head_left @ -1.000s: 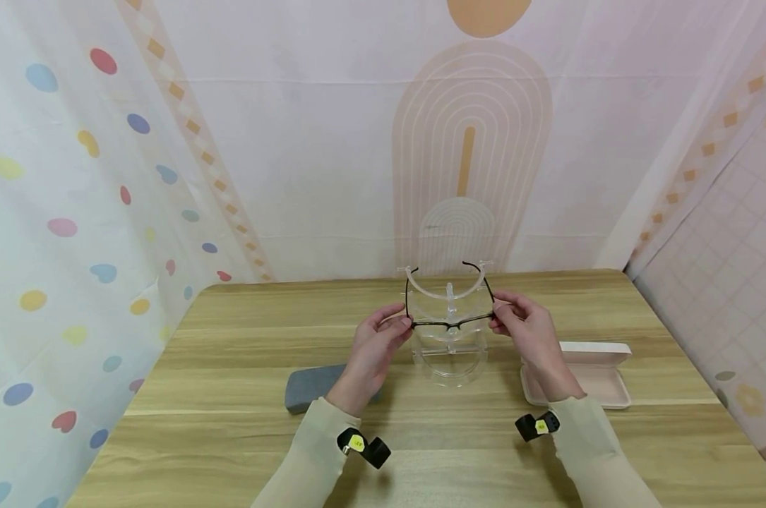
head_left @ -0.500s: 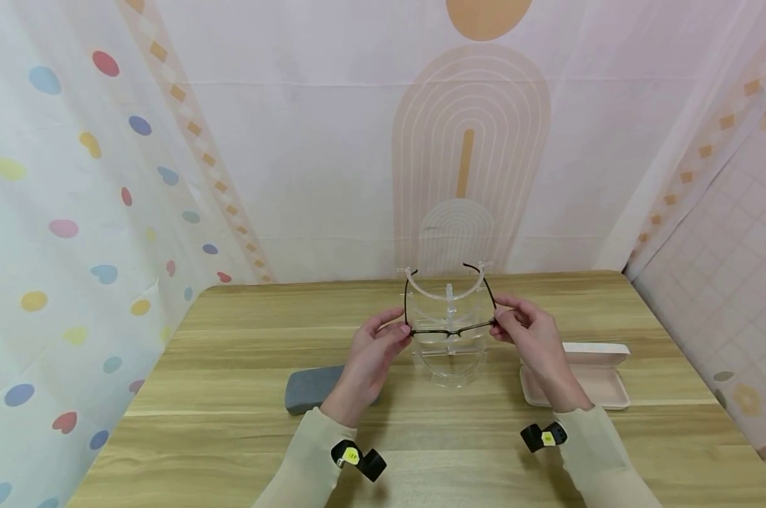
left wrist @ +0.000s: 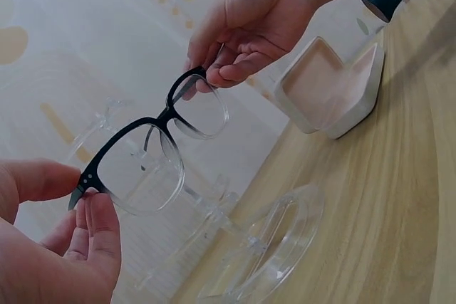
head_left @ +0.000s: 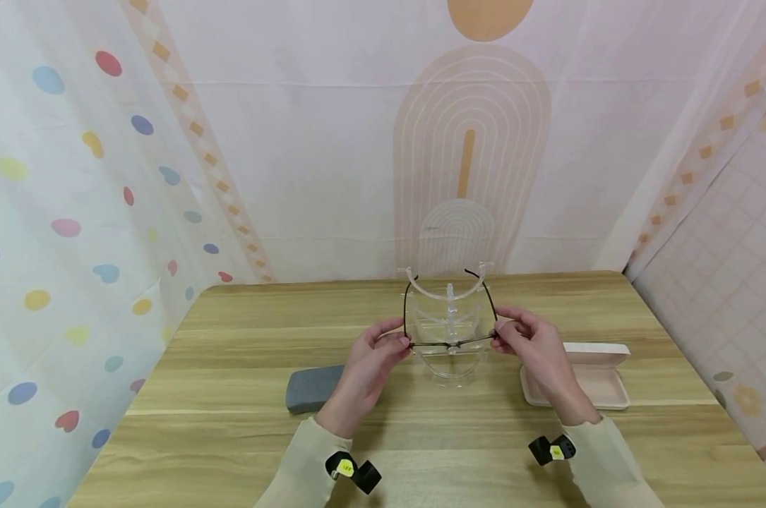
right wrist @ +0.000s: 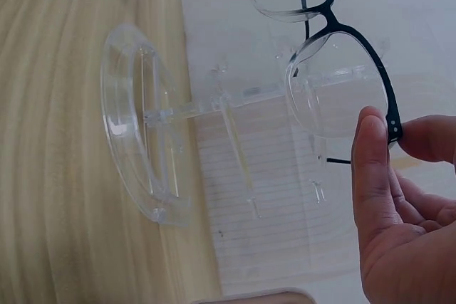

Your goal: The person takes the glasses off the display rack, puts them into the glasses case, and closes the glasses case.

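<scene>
A pair of eyeglasses (head_left: 431,344) with a black upper frame and clear lower rims is held level in front of a clear display stand (head_left: 450,374). My left hand (head_left: 368,363) pinches its left hinge corner between thumb and fingers. At the opposite corner my right hand (head_left: 535,353) pinches the frame the same way. Both temples are unfolded and point back past the stand's upper arms; whether they touch it I cannot tell. In the left wrist view, the eyeglasses (left wrist: 132,129) are apart from the stand's base (left wrist: 285,247).
A grey glasses case (head_left: 313,388), shut, lies left of the stand, partly behind the left forearm. An open white case with pink lining (head_left: 595,381) lies on the right, close to the right wrist. The wooden table (head_left: 230,331) meets a patterned curtain at the back.
Both hands have drawn the eyeglasses back toward the body and slightly lower in the view. The stand and the two cases have stayed put.
</scene>
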